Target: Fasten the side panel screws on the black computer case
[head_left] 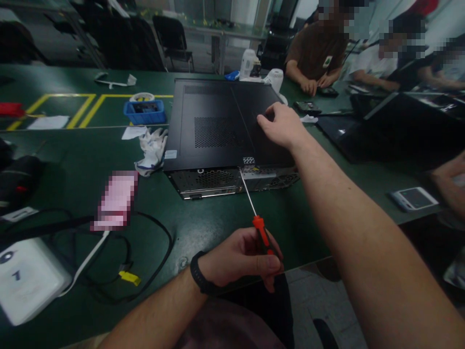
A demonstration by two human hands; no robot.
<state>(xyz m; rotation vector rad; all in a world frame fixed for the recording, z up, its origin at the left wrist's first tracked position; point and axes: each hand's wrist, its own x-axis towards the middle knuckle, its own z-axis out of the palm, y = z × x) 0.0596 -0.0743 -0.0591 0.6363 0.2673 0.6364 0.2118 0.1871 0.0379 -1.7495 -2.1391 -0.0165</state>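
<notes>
A black computer case lies flat on the green table, its rear panel facing me. My left hand, with a dark band on the wrist, is closed around the handle of a red and black screwdriver. The shaft points away from me, and its tip meets the upper edge of the rear panel, near the middle. My right hand rests on the right part of the case's top, thumb apart from the bent fingers, holding nothing that I can see.
White work gloves lie left of the case, near a blue bin. A white box and black cables occupy the left front. A phone lies at right. Other people sit across the table.
</notes>
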